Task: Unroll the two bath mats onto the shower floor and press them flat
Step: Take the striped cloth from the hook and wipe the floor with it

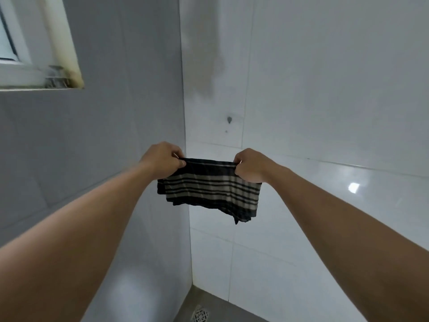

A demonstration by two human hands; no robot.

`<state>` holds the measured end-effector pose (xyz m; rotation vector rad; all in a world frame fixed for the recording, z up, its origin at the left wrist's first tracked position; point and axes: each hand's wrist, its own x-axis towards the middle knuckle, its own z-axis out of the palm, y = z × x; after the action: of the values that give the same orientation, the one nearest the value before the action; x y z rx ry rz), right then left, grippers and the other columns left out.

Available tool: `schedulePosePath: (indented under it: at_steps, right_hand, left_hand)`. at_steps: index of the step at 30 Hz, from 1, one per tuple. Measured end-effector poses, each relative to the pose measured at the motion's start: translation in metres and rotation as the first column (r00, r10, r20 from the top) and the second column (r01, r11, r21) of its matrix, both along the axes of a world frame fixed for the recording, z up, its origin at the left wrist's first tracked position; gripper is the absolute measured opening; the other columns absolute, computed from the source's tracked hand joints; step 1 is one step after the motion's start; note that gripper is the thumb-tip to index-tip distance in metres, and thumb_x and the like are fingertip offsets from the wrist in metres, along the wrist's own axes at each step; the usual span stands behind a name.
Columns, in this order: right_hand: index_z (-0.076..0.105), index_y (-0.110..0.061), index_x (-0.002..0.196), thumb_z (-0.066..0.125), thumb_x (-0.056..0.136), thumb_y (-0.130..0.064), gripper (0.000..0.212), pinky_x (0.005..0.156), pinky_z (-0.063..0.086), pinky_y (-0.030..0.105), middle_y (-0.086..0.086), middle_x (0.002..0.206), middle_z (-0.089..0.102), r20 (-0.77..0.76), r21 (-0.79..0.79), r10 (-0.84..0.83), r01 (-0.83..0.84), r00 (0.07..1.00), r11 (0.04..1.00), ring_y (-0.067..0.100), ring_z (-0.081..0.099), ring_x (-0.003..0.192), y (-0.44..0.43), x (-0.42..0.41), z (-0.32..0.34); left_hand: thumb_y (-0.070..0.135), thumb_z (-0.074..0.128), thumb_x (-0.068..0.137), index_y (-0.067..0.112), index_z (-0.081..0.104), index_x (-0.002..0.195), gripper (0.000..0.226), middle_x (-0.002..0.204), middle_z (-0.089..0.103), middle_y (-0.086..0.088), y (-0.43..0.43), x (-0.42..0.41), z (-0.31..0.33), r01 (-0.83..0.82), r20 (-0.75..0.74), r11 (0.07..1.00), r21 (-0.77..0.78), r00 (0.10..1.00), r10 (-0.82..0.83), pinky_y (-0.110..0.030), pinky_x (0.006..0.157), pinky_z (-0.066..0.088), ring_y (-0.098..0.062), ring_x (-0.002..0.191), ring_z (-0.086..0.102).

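A dark mat with beige stripes [209, 191] hangs in the air in front of the shower corner, still partly folded. My left hand [162, 160] pinches its upper left corner and my right hand [249, 166] pinches its upper right corner, stretching the top edge between them. The mat's lower edge hangs free, well above the grey shower floor [222, 307]. A second mat is not in view.
White tiled walls meet in a corner behind the mat. A square floor drain [200, 314] sits at the bottom of the corner. A window with a white frame [34, 73] is set in the left wall, up high. A small dark hole [229, 119] marks the right wall.
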<state>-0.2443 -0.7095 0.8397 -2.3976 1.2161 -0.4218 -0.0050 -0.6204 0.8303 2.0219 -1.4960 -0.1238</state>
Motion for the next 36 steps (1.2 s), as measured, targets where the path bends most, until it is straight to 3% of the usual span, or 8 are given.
schedulePosePath:
  at_steps: [7, 11, 14, 17, 22, 27, 31, 36]
  right_hand:
    - [0.069, -0.009, 0.096, 0.044, 0.081, -0.003, 0.030, 0.072, 0.053, 0.035, 0.007, 0.092, 0.069, 0.020, -0.091, -0.059, 0.061, 0.998, 0.994, 0.025, 0.063, 0.089, -0.064, -0.009, 0.013]
    - [0.068, -0.008, 0.099, 0.043, 0.082, -0.001, 0.031, 0.069, 0.049, 0.032, 0.009, 0.095, 0.068, 0.060, -0.116, -0.064, 0.071, 0.996, 0.991, 0.026, 0.063, 0.089, -0.106, -0.005, 0.019]
    - [0.063, -0.018, 0.100, 0.045, 0.085, -0.004, 0.027, 0.065, 0.047, 0.028, 0.001, 0.094, 0.065, 0.098, -0.146, -0.041, 0.055, 0.994, 0.988, 0.022, 0.061, 0.088, -0.134, 0.004, 0.022]
    - [0.056, -0.026, 0.103, 0.047, 0.087, -0.008, 0.026, 0.066, 0.052, 0.032, 0.001, 0.097, 0.065, 0.101, -0.134, -0.037, 0.051, 0.994, 0.990, 0.021, 0.063, 0.084, -0.158, 0.016, 0.018]
    - [0.044, -0.024, 0.109, 0.042, 0.089, -0.001, 0.031, 0.070, 0.054, 0.041, 0.008, 0.102, 0.067, 0.083, -0.189, 0.003, 0.013, 0.997, 0.982, 0.030, 0.063, 0.085, -0.186, 0.038, 0.004]
    - [0.055, -0.025, 0.104, 0.041, 0.091, 0.002, 0.033, 0.073, 0.052, 0.037, 0.005, 0.107, 0.060, 0.053, -0.298, -0.005, 0.020, 0.999, 0.954, 0.025, 0.058, 0.089, -0.219, 0.055, 0.001]
    - [0.062, -0.024, 0.105, 0.041, 0.093, 0.001, 0.035, 0.077, 0.051, 0.038, 0.004, 0.106, 0.053, 0.060, -0.410, -0.053, 0.074, 0.997, 0.909, 0.026, 0.055, 0.090, -0.245, 0.072, 0.002]
    - [0.064, -0.025, 0.116, 0.045, 0.092, -0.001, 0.039, 0.071, 0.045, 0.035, 0.004, 0.114, 0.054, 0.074, -0.603, -0.171, 0.181, 0.982, 0.777, 0.033, 0.058, 0.081, -0.278, 0.087, 0.005]
  left_hand:
    - [0.025, 0.071, 0.089, 0.022, 0.073, 0.096, 0.008, 0.095, 0.071, 0.002, -0.086, -0.001, 0.012, 0.064, -0.007, 0.998, -0.013, 0.998, -0.064, -0.031, 0.085, 0.051, -0.018, 0.093, 0.065]
    - [0.024, 0.071, 0.089, 0.019, 0.073, 0.097, 0.009, 0.095, 0.071, 0.000, -0.127, 0.001, 0.023, 0.085, -0.006, 0.996, -0.029, 0.996, -0.085, -0.031, 0.082, 0.051, -0.019, 0.092, 0.065]
    - [0.024, 0.070, 0.089, 0.021, 0.071, 0.093, 0.005, 0.093, 0.070, 0.000, -0.154, 0.009, 0.028, 0.078, -0.005, 0.995, -0.061, 0.997, -0.079, -0.029, 0.076, 0.048, -0.019, 0.091, 0.064]
    - [0.023, 0.068, 0.091, 0.021, 0.069, 0.093, 0.004, 0.094, 0.068, 0.001, -0.181, 0.021, 0.025, 0.076, -0.004, 0.993, -0.095, 0.997, -0.076, -0.028, 0.077, 0.047, -0.019, 0.092, 0.063]
    - [0.022, 0.064, 0.093, 0.022, 0.070, 0.093, 0.005, 0.093, 0.068, 0.002, -0.220, 0.043, 0.007, 0.076, 0.040, 0.978, -0.195, 0.997, -0.069, -0.031, 0.076, 0.050, -0.019, 0.088, 0.064]
    - [0.000, 0.052, 0.092, 0.021, 0.050, 0.094, 0.021, 0.091, 0.061, 0.001, -0.254, 0.059, -0.002, 0.231, 0.246, 0.916, -0.329, 0.957, -0.153, -0.039, 0.066, 0.049, -0.019, 0.074, 0.056]
    - [-0.012, 0.054, 0.082, 0.020, 0.070, 0.099, 0.039, 0.094, 0.059, -0.004, -0.290, 0.076, -0.001, 0.374, 0.461, 0.845, -0.382, 0.870, -0.177, -0.036, 0.067, 0.046, -0.029, 0.085, 0.055]
    - [-0.004, 0.063, 0.088, 0.027, 0.073, 0.120, 0.046, 0.111, 0.061, -0.006, -0.328, 0.084, 0.005, 0.347, 0.508, 0.858, -0.379, 0.853, -0.120, -0.036, 0.080, 0.047, -0.029, 0.098, 0.055]
